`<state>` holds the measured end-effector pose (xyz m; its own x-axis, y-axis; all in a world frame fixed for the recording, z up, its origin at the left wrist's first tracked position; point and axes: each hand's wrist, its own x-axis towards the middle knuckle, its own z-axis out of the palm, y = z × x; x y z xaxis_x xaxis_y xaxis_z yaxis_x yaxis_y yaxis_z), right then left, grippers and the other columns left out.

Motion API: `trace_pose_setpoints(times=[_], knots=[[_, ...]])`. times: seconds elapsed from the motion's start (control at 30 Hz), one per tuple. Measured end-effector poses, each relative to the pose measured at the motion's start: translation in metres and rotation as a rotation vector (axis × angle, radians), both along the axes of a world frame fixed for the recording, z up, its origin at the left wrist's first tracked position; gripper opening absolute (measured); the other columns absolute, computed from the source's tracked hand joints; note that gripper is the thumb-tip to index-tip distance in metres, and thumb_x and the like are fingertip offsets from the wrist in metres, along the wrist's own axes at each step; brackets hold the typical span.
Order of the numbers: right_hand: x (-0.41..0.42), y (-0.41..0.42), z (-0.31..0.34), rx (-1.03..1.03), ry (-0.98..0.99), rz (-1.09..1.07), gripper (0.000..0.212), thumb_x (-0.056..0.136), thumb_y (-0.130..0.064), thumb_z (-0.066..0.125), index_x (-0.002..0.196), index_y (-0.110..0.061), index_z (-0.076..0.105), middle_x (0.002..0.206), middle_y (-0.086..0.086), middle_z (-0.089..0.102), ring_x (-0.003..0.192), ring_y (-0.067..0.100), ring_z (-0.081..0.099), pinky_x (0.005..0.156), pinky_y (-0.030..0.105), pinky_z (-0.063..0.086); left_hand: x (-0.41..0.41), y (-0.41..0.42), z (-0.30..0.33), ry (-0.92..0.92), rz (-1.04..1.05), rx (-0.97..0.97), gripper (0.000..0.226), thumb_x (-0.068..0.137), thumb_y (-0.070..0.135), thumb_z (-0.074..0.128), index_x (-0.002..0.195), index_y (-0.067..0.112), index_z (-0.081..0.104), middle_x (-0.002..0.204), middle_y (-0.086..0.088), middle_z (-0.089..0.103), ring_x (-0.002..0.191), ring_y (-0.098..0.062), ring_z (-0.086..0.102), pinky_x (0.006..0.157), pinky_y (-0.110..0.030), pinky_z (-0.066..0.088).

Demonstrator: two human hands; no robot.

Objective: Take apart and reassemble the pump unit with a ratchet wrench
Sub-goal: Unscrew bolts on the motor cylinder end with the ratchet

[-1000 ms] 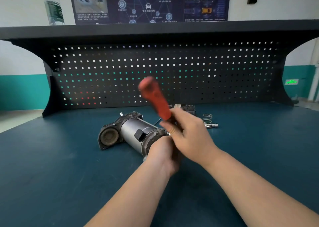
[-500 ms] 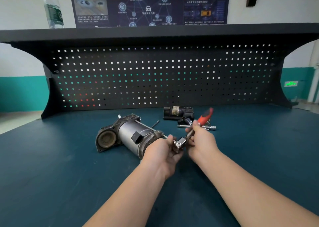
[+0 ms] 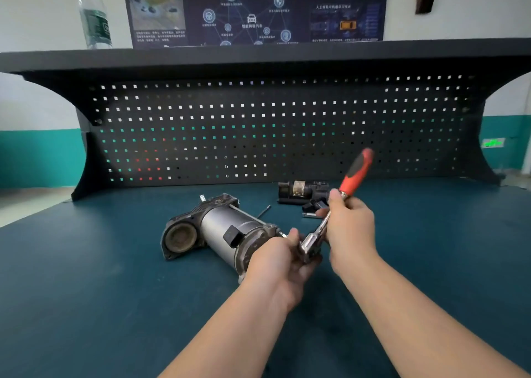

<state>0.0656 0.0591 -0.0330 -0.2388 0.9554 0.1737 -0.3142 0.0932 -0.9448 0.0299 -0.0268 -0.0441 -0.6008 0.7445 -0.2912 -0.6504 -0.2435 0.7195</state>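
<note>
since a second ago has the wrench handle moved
Yes. The wrench handle has swung from upper left to the right across the pegboard; it now points up-right, over the small black part behind, held by the right hand.

red-and-black wrench handle (image 3: 355, 170), silver pump body (image 3: 230, 231), teal benchtop (image 3: 86, 291).

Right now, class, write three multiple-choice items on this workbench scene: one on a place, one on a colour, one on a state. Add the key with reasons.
1. Where is the water bottle?
A. on the top shelf
B. beside the pump unit
C. on the floor

2. What colour is the ratchet wrench grip?
A. yellow
B. red and black
C. blue

3. How does the pump unit sit?
A. hung from the pegboard
B. standing upright
C. lying on its side

Key: A, it stands above the pegboard; B, the grip above the right hand shows both; C, its barrel lies along the table by the left hand.
</note>
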Motion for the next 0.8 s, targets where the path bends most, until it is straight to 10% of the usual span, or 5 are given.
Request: trace_pose_setpoints(times=[0.17,0.27,0.43,0.63,0.8], knots=[[-0.008,0.028,-0.014,-0.569,0.141,0.216,0.014,0.101,-0.016,0.034,0.107,-0.014,0.046,0.075,0.002,0.043,0.046,0.014,0.050,0.045,0.027,0.038,0.001,0.002,-0.003,-0.024,0.015,-0.003,0.018,0.096,0.011,0.051,0.084,-0.001,0.056,0.084,-0.017,0.061,0.073,-0.025,0.060,0.061,-0.039,0.050],[-0.007,0.020,-0.013,-0.620,0.128,0.183,0.035,0.101,-0.028,0.038,0.074,-0.007,0.047,0.063,0.003,0.047,0.027,0.013,0.042,0.033,0.019,0.032,0.001,0.002,-0.006,-0.034,0.014,0.005,0.014,0.093,0.010,0.055,0.085,-0.001,0.057,0.088,-0.017,0.062,0.074,-0.025,0.061,0.056,-0.033,0.051],[0.002,-0.003,0.002,-0.071,0.062,0.062,0.021,0.093,-0.029,0.053,0.073,-0.021,0.053,0.046,-0.009,0.052,0.045,0.006,0.044,0.047,0.024,0.033,0.002,0.002,-0.008,-0.030,0.024,0.008,0.013,0.091,0.008,0.060,0.094,-0.004,0.057,0.108,-0.023,0.063,0.096,-0.032,0.062,0.075,-0.039,0.054],[0.013,-0.033,0.013,0.627,0.021,0.203,0.016,0.087,-0.028,0.064,0.073,-0.020,0.060,0.055,-0.006,0.057,0.052,0.006,0.055,0.051,0.021,0.044,0.000,-0.005,-0.003,-0.049,-0.053,0.097,0.017,0.094,0.004,0.051,0.083,-0.003,0.061,0.058,-0.011,0.065,0.051,-0.019,0.065,0.046,-0.030,0.056],[0.012,-0.040,0.009,0.926,-0.152,0.313,0.014,0.079,-0.041,0.064,0.077,-0.028,0.061,0.063,-0.003,0.059,0.062,0.018,0.055,0.063,0.035,0.047,-0.001,-0.006,-0.004,0.009,-0.062,0.132,0.030,0.097,0.007,0.034,0.077,0.010,0.055,0.069,-0.005,0.057,0.061,-0.015,0.056,0.052,-0.022,0.051]])
